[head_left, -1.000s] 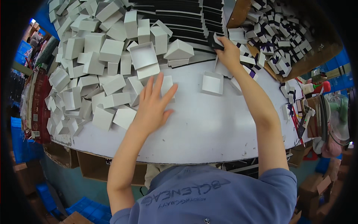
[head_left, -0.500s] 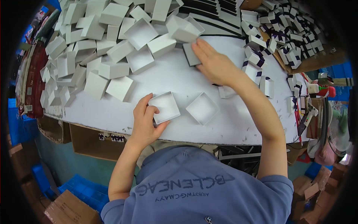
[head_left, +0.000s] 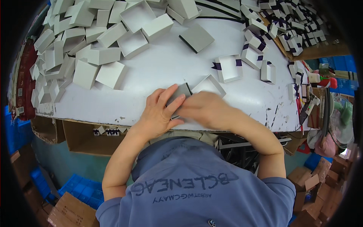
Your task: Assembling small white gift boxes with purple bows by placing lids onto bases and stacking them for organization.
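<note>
Near the front edge of the table, my left hand is closed around a small open white box. A grey pad with a dark edge lies at the box, under the left fingers; I cannot tell how deep it sits. From the right, my right hand reaches against the pad's side, smeared by motion, its fingers partly hidden. Just behind that hand stands another open white box. Further back lies a grey pad with a black edge, possibly the top of a stack.
Many white box parts are heaped at the left. Open white boxes with dark purple ribbon stand at the right, and a carton full of ribboned boxes is at the far right. Long black-edged strips lie at the back.
My right hand has come back from the pads at the rear to the box at my left hand. A grey pad is now at that box, which was bare before.
</note>
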The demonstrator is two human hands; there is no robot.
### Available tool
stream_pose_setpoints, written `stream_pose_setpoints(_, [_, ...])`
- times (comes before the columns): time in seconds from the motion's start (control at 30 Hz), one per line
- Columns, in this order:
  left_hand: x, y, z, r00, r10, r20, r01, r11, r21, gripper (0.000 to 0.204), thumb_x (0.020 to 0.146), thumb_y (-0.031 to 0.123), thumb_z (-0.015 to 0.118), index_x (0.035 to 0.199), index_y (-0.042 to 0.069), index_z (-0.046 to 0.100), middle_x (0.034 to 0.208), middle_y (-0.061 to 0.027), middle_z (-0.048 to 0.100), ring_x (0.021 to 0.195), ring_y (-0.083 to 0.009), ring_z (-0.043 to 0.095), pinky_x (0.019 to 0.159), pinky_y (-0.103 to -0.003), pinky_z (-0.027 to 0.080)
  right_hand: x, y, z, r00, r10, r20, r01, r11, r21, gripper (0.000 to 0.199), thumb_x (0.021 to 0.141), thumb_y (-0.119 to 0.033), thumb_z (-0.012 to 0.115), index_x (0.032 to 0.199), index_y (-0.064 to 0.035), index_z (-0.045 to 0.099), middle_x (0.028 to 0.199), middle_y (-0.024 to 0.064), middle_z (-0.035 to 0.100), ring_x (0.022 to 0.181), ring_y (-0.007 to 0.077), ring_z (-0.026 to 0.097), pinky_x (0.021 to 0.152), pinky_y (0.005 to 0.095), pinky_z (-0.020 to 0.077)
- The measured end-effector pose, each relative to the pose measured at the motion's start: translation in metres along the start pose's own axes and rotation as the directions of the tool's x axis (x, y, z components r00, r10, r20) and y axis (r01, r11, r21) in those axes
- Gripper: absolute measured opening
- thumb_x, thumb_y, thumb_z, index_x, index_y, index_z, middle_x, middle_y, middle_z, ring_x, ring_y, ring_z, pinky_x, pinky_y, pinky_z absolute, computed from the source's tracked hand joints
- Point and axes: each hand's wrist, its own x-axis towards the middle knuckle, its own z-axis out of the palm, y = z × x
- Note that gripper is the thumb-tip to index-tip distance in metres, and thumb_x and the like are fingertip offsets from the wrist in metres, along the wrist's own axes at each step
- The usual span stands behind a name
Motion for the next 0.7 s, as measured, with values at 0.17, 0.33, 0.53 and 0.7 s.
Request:
stream_pose_setpoints(0.17, [-0.009, 0.005, -0.035, 0.995, -0.002, 0.103, -0.041, 0.906, 0.420, 0.051, 0.066, 0.028, 0.074, 0.115, 0.022, 0.059, 0.133, -0.0018, 0.044, 0.105, -0.0333, 0.045, 0.086, -0.041, 0.038, -0.038, 0.045, -0.039, 0.891, 0.406, -0.205, -0.453, 0.828, -0.330, 0.015, 0.072, -0.015, 0.069, 0.084, -0.0062, 0.065, 0.079, 0.0075, 0.059, 0.070, 0.0266, 0.055, 0.061, 0.0374, 0.0426])
stream_pose_setpoints(0.33, [-0.017, 0.010, -0.048, 0.980, -0.094, 0.176, 0.001, 0.886, 0.464, 0.058, 0.064, 0.023, 0.074, 0.119, 0.023, 0.055, 0.134, -0.0015, 0.043, 0.105, -0.0351, 0.045, 0.085, -0.043, 0.039, -0.013, 0.048, -0.046, 0.798, 0.443, -0.409, -0.527, 0.842, -0.114, 0.026, 0.072, -0.013, 0.072, 0.089, -0.0020, 0.054, 0.079, 0.0058, 0.057, 0.075, 0.0201, 0.057, 0.066, 0.0289, 0.0448])
stream_pose_setpoints(0.53, [-0.014, 0.012, -0.047, 0.986, -0.093, 0.139, 0.024, 0.901, 0.433, 0.060, 0.064, 0.018, 0.073, 0.120, 0.022, 0.053, 0.135, -0.0016, 0.043, 0.104, -0.0356, 0.044, 0.086, -0.042, 0.038, 0.047, 0.040, -0.036, 0.713, 0.701, 0.024, -0.235, 0.206, 0.950, 0.024, 0.084, -0.011, 0.060, 0.105, -0.0019, 0.051, 0.095, 0.0051, 0.058, 0.082, 0.0098, 0.056, 0.073, 0.0227, 0.0462])
stream_pose_setpoints(0.7, [-0.027, 0.005, -0.057, 0.971, -0.086, 0.223, -0.033, 0.876, 0.482, 0.052, 0.065, 0.017, 0.070, 0.115, 0.021, 0.057, 0.135, 0.0008, 0.042, 0.105, -0.0364, 0.044, 0.084, -0.041, 0.042, 0.054, 0.046, -0.016, 0.625, 0.738, 0.255, -0.256, -0.114, 0.960, 0.023, 0.090, -0.020, 0.054, 0.104, -0.0017, 0.054, 0.095, 0.0048, 0.058, 0.088, 0.0116, 0.057, 0.079, 0.0287, 0.0487])
